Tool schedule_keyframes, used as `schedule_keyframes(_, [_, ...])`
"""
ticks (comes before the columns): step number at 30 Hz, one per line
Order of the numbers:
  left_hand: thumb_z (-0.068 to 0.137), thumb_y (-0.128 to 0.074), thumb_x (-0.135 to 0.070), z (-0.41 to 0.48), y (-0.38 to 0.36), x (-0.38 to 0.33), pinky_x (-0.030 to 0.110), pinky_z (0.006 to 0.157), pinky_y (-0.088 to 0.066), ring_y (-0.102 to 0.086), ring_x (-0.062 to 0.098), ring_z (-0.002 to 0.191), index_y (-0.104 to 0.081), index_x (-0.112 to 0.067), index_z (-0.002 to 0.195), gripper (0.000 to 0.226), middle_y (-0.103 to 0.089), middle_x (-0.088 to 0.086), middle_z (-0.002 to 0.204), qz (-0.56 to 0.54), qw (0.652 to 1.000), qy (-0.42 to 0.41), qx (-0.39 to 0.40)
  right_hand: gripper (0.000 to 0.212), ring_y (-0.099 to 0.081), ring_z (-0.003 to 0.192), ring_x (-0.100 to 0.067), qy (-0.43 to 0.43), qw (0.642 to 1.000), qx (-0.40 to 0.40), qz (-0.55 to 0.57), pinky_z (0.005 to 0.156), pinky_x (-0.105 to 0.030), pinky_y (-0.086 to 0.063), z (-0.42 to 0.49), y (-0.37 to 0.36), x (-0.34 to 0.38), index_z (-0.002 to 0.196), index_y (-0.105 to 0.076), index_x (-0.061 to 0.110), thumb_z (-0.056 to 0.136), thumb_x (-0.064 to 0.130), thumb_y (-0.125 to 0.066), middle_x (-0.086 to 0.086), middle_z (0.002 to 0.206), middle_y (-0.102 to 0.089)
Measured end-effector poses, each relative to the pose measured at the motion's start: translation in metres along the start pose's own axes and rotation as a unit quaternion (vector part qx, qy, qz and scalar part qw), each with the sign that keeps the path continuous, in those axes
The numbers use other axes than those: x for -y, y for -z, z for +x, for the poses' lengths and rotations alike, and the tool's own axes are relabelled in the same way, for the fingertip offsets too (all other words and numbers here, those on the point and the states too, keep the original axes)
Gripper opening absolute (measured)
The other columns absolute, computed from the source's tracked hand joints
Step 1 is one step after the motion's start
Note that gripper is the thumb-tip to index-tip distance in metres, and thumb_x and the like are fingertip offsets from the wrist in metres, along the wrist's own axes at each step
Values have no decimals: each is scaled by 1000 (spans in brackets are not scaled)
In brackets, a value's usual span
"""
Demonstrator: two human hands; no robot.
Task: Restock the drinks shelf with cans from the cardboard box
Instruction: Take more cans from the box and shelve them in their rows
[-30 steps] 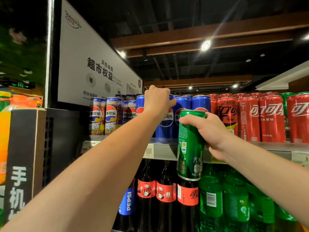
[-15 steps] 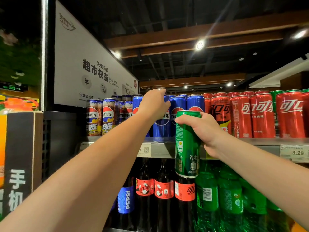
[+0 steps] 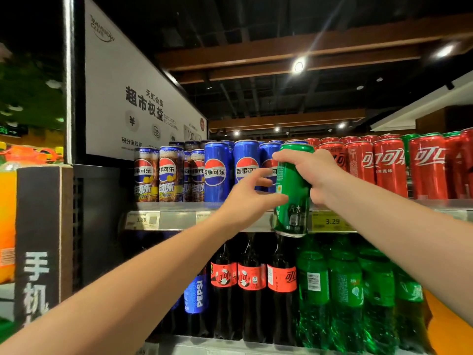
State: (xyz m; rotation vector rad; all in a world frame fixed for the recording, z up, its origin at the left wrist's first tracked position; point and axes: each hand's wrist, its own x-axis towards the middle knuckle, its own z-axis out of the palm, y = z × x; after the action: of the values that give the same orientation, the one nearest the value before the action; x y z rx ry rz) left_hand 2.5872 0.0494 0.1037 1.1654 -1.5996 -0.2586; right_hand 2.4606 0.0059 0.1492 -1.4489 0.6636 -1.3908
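Observation:
My right hand (image 3: 317,175) grips a tall green can (image 3: 291,193) around its upper half and holds it upright in front of the top shelf's edge (image 3: 179,219). My left hand (image 3: 245,198) hovers just left of the green can with fingers spread, in front of the blue Pepsi cans (image 3: 217,172), holding nothing. The shelf carries dark Pepsi cans (image 3: 158,175) at the left, blue ones in the middle and red Coca-Cola cans (image 3: 389,167) to the right. The cardboard box is out of view.
Below the top shelf stand cola bottles (image 3: 252,285) and green soda bottles (image 3: 345,295). A white membership sign (image 3: 133,98) rises behind the cans at the left. A dark cardboard display (image 3: 41,242) and orange bottles (image 3: 6,213) stand at the far left. Price tags (image 3: 331,221) line the shelf edge.
My left hand has let go of the blue can on the shelf, drawn back and down, and opened near the green can. The green can has risen slightly and moved right.

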Motion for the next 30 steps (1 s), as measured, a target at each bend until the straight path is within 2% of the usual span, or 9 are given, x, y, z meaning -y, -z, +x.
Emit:
schedule_keyframes(4, [67, -82, -41, -1, -19, 2, 7, 66, -46, -57, -5, 87, -44, -33, 125, 71, -54, -23, 94, 84, 995, -56, -23, 46, -70, 74, -27, -13, 1000, -17, -3, 59, -43, -59, -9, -5, 6, 92, -55, 13, 62, 22, -88, -11, 88, -69])
schedule_keyframes(6, [68, -82, -41, -1, -26, 2, 3, 64, -44, -55, -9, 85, -45, -31, 122, 66, -55, -24, 91, 74, 995, -70, -14, 44, -69, 70, -25, -18, 1000, -15, -13, 52, -39, -58, -15, -1, 8, 94, -55, 12, 64, 18, -87, -11, 86, -68])
schedule_keyframes(8, [71, -81, -37, 0, -32, 2, 6, 70, -46, -59, -7, 88, -48, -31, 115, 55, -61, -20, 95, 54, 996, -77, 3, 41, -68, 74, -25, -31, 999, 2, -37, 52, -35, -57, -19, 6, 11, 103, -55, 10, 71, 17, -81, -12, 92, -67])
schedule_keyframes(11, [73, -81, -28, 2, -39, 1, 6, 69, -47, -62, -7, 86, -55, -30, 111, 47, -67, -15, 98, 1, 997, -80, 11, 25, -64, 85, -25, -32, 996, 72, -30, 73, -39, -56, -27, 27, 17, 109, -60, 10, 85, 18, -58, -13, 98, -65])
schedule_keyframes(14, [76, -79, -24, 6, -46, -2, 7, 73, -49, -64, -4, 89, -59, -29, 112, 42, -69, -13, 101, -62, 995, -71, 41, 34, -63, 104, -27, -18, 993, 114, 10, 87, -43, -54, -36, 59, 17, 120, -57, 6, 90, 13, -43, -16, 112, -65])
schedule_keyframes(17, [77, -77, -17, 14, -58, -12, 21, 82, -53, -67, 9, 96, -62, -23, 112, 39, -71, -5, 104, -140, 986, -60, 63, 35, -61, 112, -27, -36, 991, 125, -28, 95, -37, -49, -46, 97, 8, 122, -56, 6, 89, 4, -42, -18, 121, -63])
schedule_keyframes(22, [73, -79, -10, 24, -90, -36, 41, 83, -57, -69, 19, 96, -62, -22, 112, 44, -72, 1, 104, -215, 969, -49, 112, 40, -71, 96, -19, -53, 980, 166, -96, 74, -29, -58, -64, 141, -3, 119, -59, 10, 80, 2, -65, -5, 105, -74])
schedule_keyframes(25, [73, -77, -5, 25, -118, -48, 37, 75, -58, -71, 19, 93, -59, -25, 115, 50, -73, 2, 102, -239, 959, -56, 144, 35, -70, 97, -20, -34, 984, 132, -118, 80, -33, -58, -70, 162, -1, 114, -63, 12, 81, 4, -69, -5, 103, -74])
schedule_keyframes(30, [71, -73, 5, 23, -165, -74, 35, 75, -57, -71, 21, 91, -57, -20, 120, 58, -74, 4, 99, -279, 943, -39, 179, 28, -72, 88, -16, -11, 983, 80, -164, 68, -28, -59, -85, 209, 4, 108, -65, 16, 81, 7, -70, -2, 95, -75])
